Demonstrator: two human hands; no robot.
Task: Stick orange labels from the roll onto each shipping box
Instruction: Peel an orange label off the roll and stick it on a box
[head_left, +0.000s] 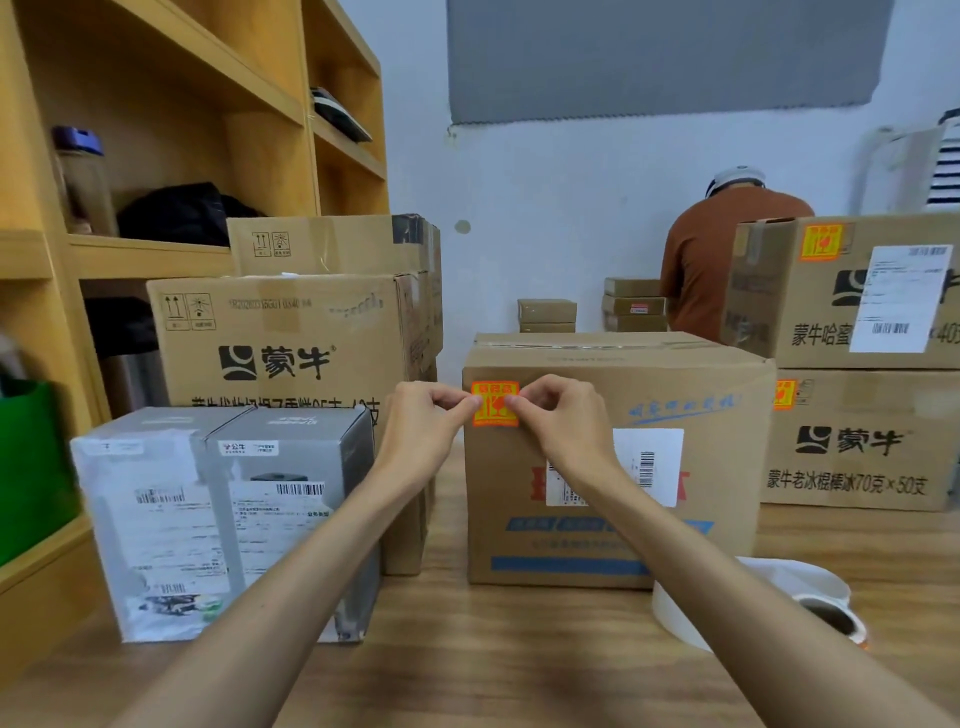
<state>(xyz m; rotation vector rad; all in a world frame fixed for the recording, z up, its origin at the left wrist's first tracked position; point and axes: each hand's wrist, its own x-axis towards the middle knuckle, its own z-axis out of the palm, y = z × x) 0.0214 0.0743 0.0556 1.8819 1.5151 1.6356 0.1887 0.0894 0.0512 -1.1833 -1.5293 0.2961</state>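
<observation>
Head view: the label (495, 404), orange with red print, sits on the upper left corner of the front face of the box (727, 467) straight ahead of you. Your left hand (423, 426) meets its left edge and your right hand (561, 415) its right edge. Each hand pinches the label between thumb and forefinger tips, with the other fingers curled in. Whether the label is stuck down flat cannot be told. A white slip (657, 462) with a barcode is on the same face, lower and to the right, partly behind your right forearm.

The box stands on a wooden table (467, 654). The roll (748, 597) lies on the table near the box's right front corner, just beside your right forearm. A grey box (223, 519) stands to the left, near your left arm, with brown cartons (291, 332) stacked behind it. On the right, two stacked cartons (857, 447) each carry an orange sticker (821, 241) at the upper left. Wooden shelves (156, 104) fill the left wall. At the back, a person (711, 249) in a brown shirt faces away.
</observation>
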